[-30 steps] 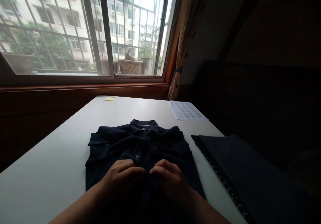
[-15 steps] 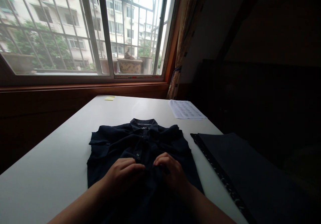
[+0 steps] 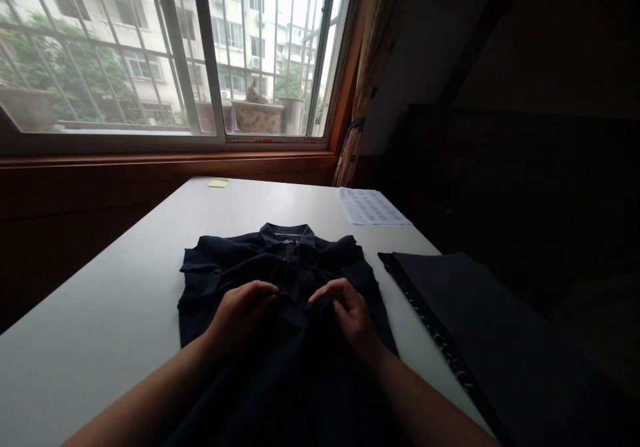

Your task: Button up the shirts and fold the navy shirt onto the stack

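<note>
A dark navy shirt [image 3: 235, 267] lies flat on the white table [image 3: 110, 313], collar toward the window. My left hand [image 3: 240, 310] rests on the shirt's front beside the button strip, fingers curled and pinching the cloth. My right hand [image 3: 350, 313] sits just across the strip, fingers also bent in a pinch on the fabric. The fingertips of both hands nearly meet at the shirt's middle, below the collar.
A dark folded cloth with a patterned edge [image 3: 450, 327] lies at the right of the table. A printed sheet of paper [image 3: 370, 207] lies at the far right, and a yellow sticky note [image 3: 218, 183] near the window sill. A barred window [image 3: 165, 53] fills the back.
Both hands have slid up the shirt's front toward the collar, still pinching along the button strip. The view has tilted down a little.
</note>
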`<action>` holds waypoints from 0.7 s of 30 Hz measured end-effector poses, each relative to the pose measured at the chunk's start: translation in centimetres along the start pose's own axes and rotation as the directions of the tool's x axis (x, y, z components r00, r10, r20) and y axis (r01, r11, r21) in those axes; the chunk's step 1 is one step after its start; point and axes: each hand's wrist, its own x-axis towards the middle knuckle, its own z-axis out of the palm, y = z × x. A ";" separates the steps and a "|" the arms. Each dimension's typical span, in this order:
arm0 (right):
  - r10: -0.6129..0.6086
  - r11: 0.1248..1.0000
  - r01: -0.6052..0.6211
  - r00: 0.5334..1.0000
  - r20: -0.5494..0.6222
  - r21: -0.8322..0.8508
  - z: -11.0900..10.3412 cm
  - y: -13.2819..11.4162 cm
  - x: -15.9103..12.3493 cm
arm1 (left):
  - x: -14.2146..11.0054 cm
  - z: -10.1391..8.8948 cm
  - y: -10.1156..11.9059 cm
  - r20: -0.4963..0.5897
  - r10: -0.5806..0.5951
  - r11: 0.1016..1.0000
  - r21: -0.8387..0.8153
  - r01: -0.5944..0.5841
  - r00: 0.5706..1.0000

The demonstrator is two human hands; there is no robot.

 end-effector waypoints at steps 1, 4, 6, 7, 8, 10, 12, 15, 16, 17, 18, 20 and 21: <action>0.027 1.000 -0.027 1.000 -0.006 0.016 -0.1 0.0 0.1 | 0.1 -0.1 0.0 0.001 -0.041 0.999 -0.010 0.041 0.999; 0.135 0.986 -0.136 0.991 0.014 0.097 -0.2 0.1 0.4 | 0.6 -0.4 -0.1 0.084 -0.169 0.981 -0.080 0.176 0.982; 0.196 0.973 -0.200 0.979 0.054 0.111 -0.2 0.2 0.7 | 0.9 -0.5 -0.2 0.168 -0.245 0.955 -0.127 0.267 0.955; 0.213 0.971 -0.219 0.975 0.067 0.100 -0.3 0.2 0.8 | 1.1 -0.6 -0.3 0.198 -0.275 0.942 -0.143 0.305 0.941; 0.223 0.970 -0.229 0.972 0.071 0.084 -0.3 0.3 0.9 | 1.2 -0.7 -0.4 0.217 -0.299 0.930 -0.153 0.335 0.929; 0.226 0.971 -0.230 0.972 0.056 0.063 -0.3 0.5 1.0 | 1.3 -0.7 -0.5 0.229 -0.337 0.912 -0.162 0.377 0.913; 0.221 0.973 -0.222 0.975 0.014 0.064 -0.4 0.6 1.1 | 1.2 -0.6 -0.6 0.222 -0.351 0.908 -0.157 0.388 0.910; 0.216 0.975 -0.214 0.976 -0.025 0.067 -0.4 0.8 1.2 | 1.0 -0.4 -0.7 0.162 -0.314 0.935 -0.120 0.334 0.936; 0.215 0.975 -0.213 0.976 -0.028 0.066 -0.5 0.9 1.3 | 0.9 -0.4 -0.8 0.129 -0.287 0.948 -0.105 0.301 0.949; 0.214 0.975 -0.212 0.976 -0.030 0.063 -0.5 1.0 1.3 | 0.9 -0.3 -0.8 0.096 -0.257 0.960 -0.088 0.266 0.962; 0.214 0.975 -0.212 0.976 -0.032 0.059 -0.5 1.0 1.3 | 0.9 -0.3 -0.8 0.063 -0.227 0.971 -0.068 0.231 0.972; 0.214 0.976 -0.212 0.976 -0.038 0.055 -0.5 1.2 1.2 | 1.1 -0.4 -0.5 0.011 -0.162 0.986 -0.021 0.162 0.987; 0.219 0.975 -0.216 0.975 -0.040 0.057 -0.6 1.3 1.2 | 1.3 -0.5 -0.2 -0.004 -0.124 0.992 0.010 0.124 0.992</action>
